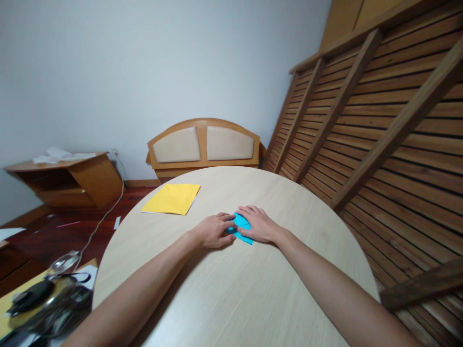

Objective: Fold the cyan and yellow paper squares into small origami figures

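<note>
A small folded piece of blue paper (pixel 243 222) lies on the round, light wood table (pixel 224 299), partly covered by both hands. My left hand (pixel 216 230) bends its fingers onto the paper's left side, with the thumb at the lower edge, gripping it there. Across the paper's right side my right hand (pixel 259 224) lies flat, fingers stretched out and thumb apart on the blue surface. A crease or fold edge shows on the paper between the hands, and one pointed corner sticks out toward me. The paper under the fingers is hidden.
A yellow paper packet (pixel 171 198) lies at the table's far left. Beyond the table stands a padded headboard (pixel 204 144). Wooden slats (pixel 361 130) lean along the right. At lower left are a cluttered surface with a black item (pixel 34 296) and a white cable (pixel 103 218).
</note>
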`<state>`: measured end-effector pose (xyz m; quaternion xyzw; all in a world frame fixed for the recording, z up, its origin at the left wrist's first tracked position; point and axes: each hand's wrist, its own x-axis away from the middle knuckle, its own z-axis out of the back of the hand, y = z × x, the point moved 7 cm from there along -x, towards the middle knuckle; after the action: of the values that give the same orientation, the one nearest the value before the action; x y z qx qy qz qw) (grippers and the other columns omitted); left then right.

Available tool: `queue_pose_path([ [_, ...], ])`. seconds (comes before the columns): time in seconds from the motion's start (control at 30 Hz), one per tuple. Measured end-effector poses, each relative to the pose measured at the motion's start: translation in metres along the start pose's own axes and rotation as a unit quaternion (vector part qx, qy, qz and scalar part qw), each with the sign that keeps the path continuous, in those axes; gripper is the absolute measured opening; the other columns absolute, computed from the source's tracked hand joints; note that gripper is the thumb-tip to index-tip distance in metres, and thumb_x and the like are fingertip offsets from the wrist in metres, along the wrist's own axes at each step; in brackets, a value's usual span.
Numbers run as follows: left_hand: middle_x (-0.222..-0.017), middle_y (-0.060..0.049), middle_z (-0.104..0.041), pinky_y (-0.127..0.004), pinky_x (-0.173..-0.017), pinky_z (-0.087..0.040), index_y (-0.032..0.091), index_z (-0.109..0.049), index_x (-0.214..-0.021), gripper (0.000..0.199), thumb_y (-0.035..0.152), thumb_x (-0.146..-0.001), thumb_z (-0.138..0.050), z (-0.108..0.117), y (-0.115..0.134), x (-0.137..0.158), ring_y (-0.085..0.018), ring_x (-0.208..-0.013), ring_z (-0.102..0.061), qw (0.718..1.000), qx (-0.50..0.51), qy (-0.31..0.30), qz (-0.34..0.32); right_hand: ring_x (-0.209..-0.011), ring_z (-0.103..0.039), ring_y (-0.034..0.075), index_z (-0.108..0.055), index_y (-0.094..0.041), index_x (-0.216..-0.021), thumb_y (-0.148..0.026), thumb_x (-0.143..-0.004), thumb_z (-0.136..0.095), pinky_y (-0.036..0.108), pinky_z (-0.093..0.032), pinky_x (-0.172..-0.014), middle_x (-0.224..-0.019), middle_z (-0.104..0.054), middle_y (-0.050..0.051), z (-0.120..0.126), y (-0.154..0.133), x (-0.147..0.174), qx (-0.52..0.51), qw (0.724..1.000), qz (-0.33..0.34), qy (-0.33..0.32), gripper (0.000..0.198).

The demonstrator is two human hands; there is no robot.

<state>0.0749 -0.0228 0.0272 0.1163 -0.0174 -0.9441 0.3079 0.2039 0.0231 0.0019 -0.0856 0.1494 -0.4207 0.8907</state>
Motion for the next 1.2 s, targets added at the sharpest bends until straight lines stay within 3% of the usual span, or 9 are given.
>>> queue_pose_path([
  [0.3,-0.132,-0.011,-0.058,-0.041,-0.104,-0.045,0.021,-0.062,-0.114,0.028,0.036,-0.091,-0.054,0.0,0.0,0.0,-0.027,-0.124,-0.053,1.0,0.01,0.005,-0.006,-0.134,-0.04,0.031,-0.061,-0.021,-0.131,-0.049,-0.082,-0.063,0.048,-0.032,-0.109,-0.148,-0.047,0.012,0.017,-0.011,0.005,0.017,0.999,0.038,0.024,0.056],
  [0.5,-0.132,-0.012,-0.058,-0.042,-0.104,-0.046,0.02,-0.062,-0.113,0.029,0.037,-0.091,-0.054,-0.001,-0.002,0.001,-0.028,-0.124,-0.054,1.0,0.001,0.005,-0.001,-0.126,-0.047,0.029,-0.074,-0.024,-0.101,-0.037,-0.076,-0.07,0.046,-0.036,-0.105,-0.136,-0.059,0.007,0.03,-0.018,0.011,0.028,0.995,0.08,0.046,0.028],
  [0.8,-0.134,-0.013,-0.057,-0.043,-0.104,-0.046,0.02,-0.063,-0.114,0.03,0.038,-0.091,-0.054,0.0,-0.001,0.0,-0.029,-0.126,-0.053,1.0,0.006,0.001,0.003,-0.112,-0.055,0.026,-0.08,-0.028,-0.084,-0.033,-0.084,-0.066,0.041,-0.041,-0.099,-0.113,-0.071,0.003,0.041,-0.018,0.016,0.019,0.986,0.166,0.018,0.014],
  [1.2,-0.14,-0.015,-0.054,-0.044,-0.106,-0.044,0.019,-0.064,-0.117,0.034,0.04,-0.092,-0.054,-0.002,-0.005,0.001,-0.029,-0.13,-0.051,1.0,0.015,-0.005,0.015,-0.1,-0.062,0.024,-0.079,-0.024,-0.073,-0.028,-0.078,-0.067,0.033,-0.045,-0.086,-0.1,-0.075,0.005,0.055,0.027,0.022,0.031,0.996,0.08,-0.008,0.014],
])
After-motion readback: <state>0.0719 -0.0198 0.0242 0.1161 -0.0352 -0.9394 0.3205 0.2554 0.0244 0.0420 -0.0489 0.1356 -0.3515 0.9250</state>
